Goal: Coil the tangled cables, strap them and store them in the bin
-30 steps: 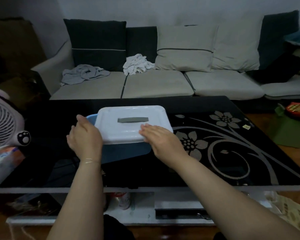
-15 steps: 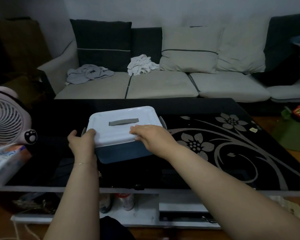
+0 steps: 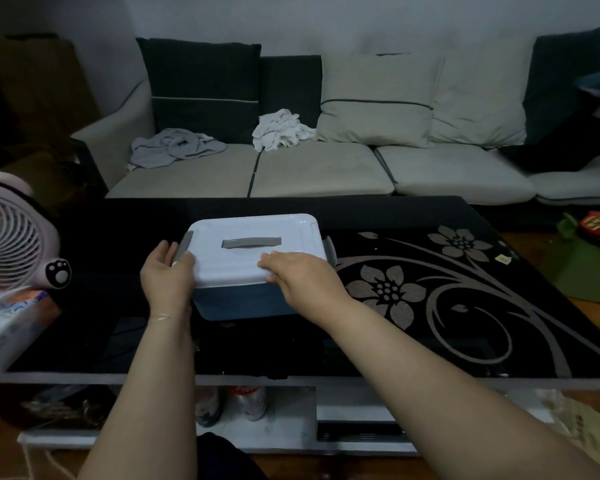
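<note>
We see both our forearms bare to the bottom edge of view, with no sleeves showing. A thin, pale, glinting bracelet circles our left wrist just below the left hand. Our right hand wears nothing that we can make out.

Sofa with cushions and crumpled cloths, black floral glass table, white fan at left.

Hidden and cut off

The lid covers the bin's inside, so no cables show; at 9 o'clock the frame crops the fan.
</note>
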Action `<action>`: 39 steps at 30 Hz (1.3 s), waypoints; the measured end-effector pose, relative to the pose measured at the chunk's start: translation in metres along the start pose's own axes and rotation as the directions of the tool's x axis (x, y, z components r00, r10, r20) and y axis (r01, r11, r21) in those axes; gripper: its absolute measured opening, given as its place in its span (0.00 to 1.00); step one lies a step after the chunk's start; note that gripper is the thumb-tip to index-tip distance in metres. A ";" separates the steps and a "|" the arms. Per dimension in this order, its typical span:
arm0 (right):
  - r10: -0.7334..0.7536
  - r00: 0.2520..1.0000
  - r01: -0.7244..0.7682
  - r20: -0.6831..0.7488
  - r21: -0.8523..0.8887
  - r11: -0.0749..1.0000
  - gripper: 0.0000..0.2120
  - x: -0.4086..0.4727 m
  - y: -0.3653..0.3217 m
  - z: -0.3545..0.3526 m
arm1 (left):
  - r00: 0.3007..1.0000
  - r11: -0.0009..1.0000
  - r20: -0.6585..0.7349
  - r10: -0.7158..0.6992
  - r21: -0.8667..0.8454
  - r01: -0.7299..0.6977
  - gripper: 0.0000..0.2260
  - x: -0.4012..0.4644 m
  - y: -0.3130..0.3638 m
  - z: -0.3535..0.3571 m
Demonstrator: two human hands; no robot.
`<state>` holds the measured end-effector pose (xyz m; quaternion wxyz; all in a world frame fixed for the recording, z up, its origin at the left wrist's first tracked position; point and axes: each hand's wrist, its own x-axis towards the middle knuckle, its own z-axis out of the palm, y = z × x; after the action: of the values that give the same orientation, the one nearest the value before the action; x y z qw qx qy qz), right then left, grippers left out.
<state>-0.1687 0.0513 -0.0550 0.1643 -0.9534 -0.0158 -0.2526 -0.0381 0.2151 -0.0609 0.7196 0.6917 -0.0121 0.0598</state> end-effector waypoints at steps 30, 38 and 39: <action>0.656 0.753 -0.533 0.048 0.629 0.566 0.15 0.005 0.032 -0.014 | 0.753 0.449 0.281 0.595 0.660 -0.602 0.12 -0.054 0.000 0.051; 0.646 0.759 -0.598 0.084 0.482 0.640 0.21 0.008 0.031 -0.022 | 0.758 0.460 0.281 0.588 0.655 -0.600 0.13 -0.054 -0.001 0.051; 0.640 0.763 -0.596 0.085 0.475 0.647 0.21 0.008 0.032 -0.022 | 0.757 0.464 0.281 0.590 0.650 -0.602 0.13 -0.055 0.000 0.051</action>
<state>-0.1691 0.0131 -0.0428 0.4694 -0.8179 0.2562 -0.2122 -0.0891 0.1604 -0.0644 0.3298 0.8636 -0.2344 0.3008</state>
